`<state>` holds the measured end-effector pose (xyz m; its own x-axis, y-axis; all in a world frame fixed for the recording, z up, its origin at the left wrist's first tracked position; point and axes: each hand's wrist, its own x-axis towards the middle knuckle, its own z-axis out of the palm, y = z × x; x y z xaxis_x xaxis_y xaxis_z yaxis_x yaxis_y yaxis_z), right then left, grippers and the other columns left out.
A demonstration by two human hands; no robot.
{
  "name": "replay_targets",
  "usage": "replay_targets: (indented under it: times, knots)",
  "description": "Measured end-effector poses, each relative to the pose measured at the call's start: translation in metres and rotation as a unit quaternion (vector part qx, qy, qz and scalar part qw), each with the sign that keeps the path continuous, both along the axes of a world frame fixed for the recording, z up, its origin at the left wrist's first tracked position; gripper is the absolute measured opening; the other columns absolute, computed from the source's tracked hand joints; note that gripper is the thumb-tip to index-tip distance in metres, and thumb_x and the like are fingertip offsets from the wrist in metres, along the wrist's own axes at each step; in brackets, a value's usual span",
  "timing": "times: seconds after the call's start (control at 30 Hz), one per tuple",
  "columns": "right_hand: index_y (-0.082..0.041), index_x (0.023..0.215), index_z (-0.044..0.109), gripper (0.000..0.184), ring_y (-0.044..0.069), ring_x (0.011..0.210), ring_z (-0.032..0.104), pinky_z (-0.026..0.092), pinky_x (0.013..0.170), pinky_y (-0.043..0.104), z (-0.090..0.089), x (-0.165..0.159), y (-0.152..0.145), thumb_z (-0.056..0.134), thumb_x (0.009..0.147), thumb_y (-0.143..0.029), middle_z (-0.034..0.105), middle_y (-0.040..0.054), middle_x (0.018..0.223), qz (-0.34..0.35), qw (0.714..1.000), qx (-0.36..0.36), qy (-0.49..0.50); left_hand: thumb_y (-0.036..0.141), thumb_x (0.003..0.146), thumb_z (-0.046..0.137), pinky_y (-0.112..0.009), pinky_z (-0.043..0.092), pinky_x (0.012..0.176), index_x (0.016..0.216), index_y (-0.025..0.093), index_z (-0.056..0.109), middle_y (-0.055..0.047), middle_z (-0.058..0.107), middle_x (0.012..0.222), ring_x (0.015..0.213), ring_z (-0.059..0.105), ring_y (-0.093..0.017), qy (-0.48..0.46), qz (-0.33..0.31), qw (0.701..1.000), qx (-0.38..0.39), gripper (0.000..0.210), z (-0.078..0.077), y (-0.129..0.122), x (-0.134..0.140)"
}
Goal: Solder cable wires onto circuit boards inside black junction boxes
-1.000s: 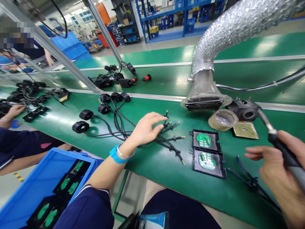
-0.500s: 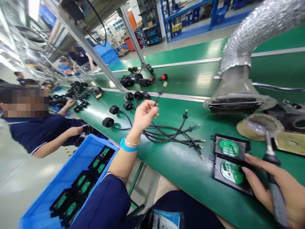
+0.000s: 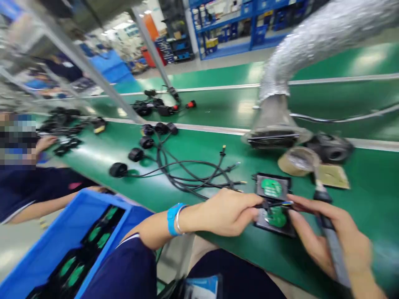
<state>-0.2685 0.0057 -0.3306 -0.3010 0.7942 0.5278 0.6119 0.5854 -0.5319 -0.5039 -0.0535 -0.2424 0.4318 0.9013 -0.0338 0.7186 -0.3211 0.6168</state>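
My left hand (image 3: 230, 211) pinches the end of a black cable (image 3: 274, 204) and holds it over two black plastic housings. Coloured wire tips stick out of that cable toward my right hand. The upper housing holds a green circuit board (image 3: 270, 187); the lower one holds another green board (image 3: 277, 218), partly covered by the cable. My right hand (image 3: 349, 236) has a soldering iron (image 3: 334, 251) resting in its grip, tip pointing up and away. Its thumb and forefinger reach to the wire tips; whether they touch them I cannot tell.
Several black cables (image 3: 187, 178) with round connectors lie across the green bench. A fume duct (image 3: 274, 128) hangs above a tape roll (image 3: 296, 162) and a yellow sponge (image 3: 333, 176). At lower left, a blue bin (image 3: 102, 199) contains more housings. A co-worker's arm (image 3: 46, 205) is beyond it.
My left hand has brought the cable down and right, from above the bench to the housings. My right thumb and forefinger have moved to the wire tips. The view has shifted right.
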Motion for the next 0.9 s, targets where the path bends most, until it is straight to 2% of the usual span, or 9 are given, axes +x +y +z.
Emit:
replay_targets:
  times: [0.07,0.13,0.23,0.27,0.33,0.43,0.6,0.77,0.9]
  knots:
    - [-0.028,0.109,0.056,0.03,0.018,0.074,0.068,0.058,0.067,0.029,0.014,-0.013,-0.011,0.064,0.081,-0.037,0.069,0.0028,0.095,0.044,0.99,-0.083,0.109,0.02,0.093,0.042,-0.024,0.046,0.065,0.097,0.018,0.058,-0.002,0.068,0.087,0.074,0.064,-0.015,0.026,0.001,1.0,-0.005,0.017,-0.019,0.006,0.011]
    - [-0.026,0.111,0.05,0.034,0.017,0.079,0.068,0.058,0.071,0.029,0.015,-0.023,-0.015,0.065,0.081,-0.028,0.068,0.0018,0.091,0.067,0.967,-0.128,0.208,0.019,0.092,0.042,-0.025,0.046,0.067,0.1,0.018,0.059,-0.003,0.067,0.087,0.075,0.063,-0.016,0.023,0.003,1.0,-0.009,0.019,-0.03,0.012,0.013]
    - [-0.024,0.113,0.048,0.038,0.015,0.079,0.067,0.057,0.072,0.029,0.009,-0.026,-0.016,0.067,0.08,-0.02,0.067,0.0013,0.087,0.05,0.956,-0.138,0.255,0.022,0.084,0.055,-0.026,0.05,0.069,0.111,0.018,0.058,-0.005,0.065,0.095,0.075,0.062,-0.015,-0.076,0.01,0.995,-0.055,0.027,-0.034,0.024,0.014]
    - [-0.023,0.114,0.048,0.039,0.015,0.079,0.067,0.058,0.071,0.029,0.008,-0.025,-0.016,0.068,0.079,-0.019,0.068,0.0015,0.088,0.047,0.955,-0.134,0.259,0.024,0.082,0.059,-0.025,0.051,0.066,0.115,0.018,0.056,-0.005,0.064,0.098,0.073,0.061,-0.014,-0.137,0.012,0.986,-0.097,0.034,-0.033,0.029,0.015]
    - [-0.023,0.115,0.048,0.042,0.015,0.079,0.068,0.058,0.07,0.029,0.009,-0.025,-0.015,0.069,0.079,-0.017,0.068,0.002,0.09,0.052,0.954,-0.115,0.271,0.032,0.08,0.062,-0.022,0.051,0.056,0.114,0.015,0.055,-0.006,0.063,0.092,0.066,0.06,-0.012,-0.262,0.026,0.943,-0.202,0.039,-0.033,0.037,0.02]
    - [-0.023,0.115,0.048,0.044,0.016,0.08,0.068,0.059,0.069,0.029,0.01,-0.026,-0.015,0.069,0.077,-0.014,0.068,0.0026,0.092,0.062,0.951,-0.084,0.292,0.041,0.08,0.062,-0.017,0.045,0.043,0.096,0.012,0.058,-0.001,0.056,0.068,0.054,0.054,-0.01,-0.351,0.069,0.89,-0.284,0.034,-0.038,0.045,0.028]
    - [-0.022,0.119,0.048,0.046,0.015,0.08,0.067,0.057,0.075,0.031,0.006,-0.031,-0.016,0.068,0.078,-0.013,0.068,0.0028,0.09,0.058,0.948,-0.115,0.293,0.042,0.076,0.07,-0.016,0.044,0.044,0.089,0.012,0.059,0.0,0.055,0.065,0.05,0.049,-0.006,-0.379,0.122,0.884,-0.245,0.034,-0.052,0.043,0.031]
    - [-0.023,0.118,0.048,0.045,0.015,0.081,0.066,0.056,0.074,0.029,0.01,-0.036,-0.021,0.066,0.078,-0.012,0.068,0.0015,0.09,0.057,0.95,-0.119,0.283,0.047,0.068,0.075,-0.017,0.041,0.042,0.086,0.013,0.057,0.001,0.056,0.059,0.047,0.05,-0.008,-0.42,0.111,0.835,-0.339,0.042,-0.054,0.042,0.028]
    - [-0.023,0.118,0.049,0.044,0.012,0.074,0.066,0.056,0.069,0.025,0.017,-0.039,-0.024,0.066,0.078,-0.013,0.068,0.0008,0.088,0.035,0.949,-0.149,0.277,0.04,0.072,0.073,-0.016,0.033,0.046,0.081,0.012,0.059,0.004,0.051,0.056,0.047,0.042,-0.005,-0.453,0.131,0.839,-0.272,0.033,-0.054,0.04,0.03]
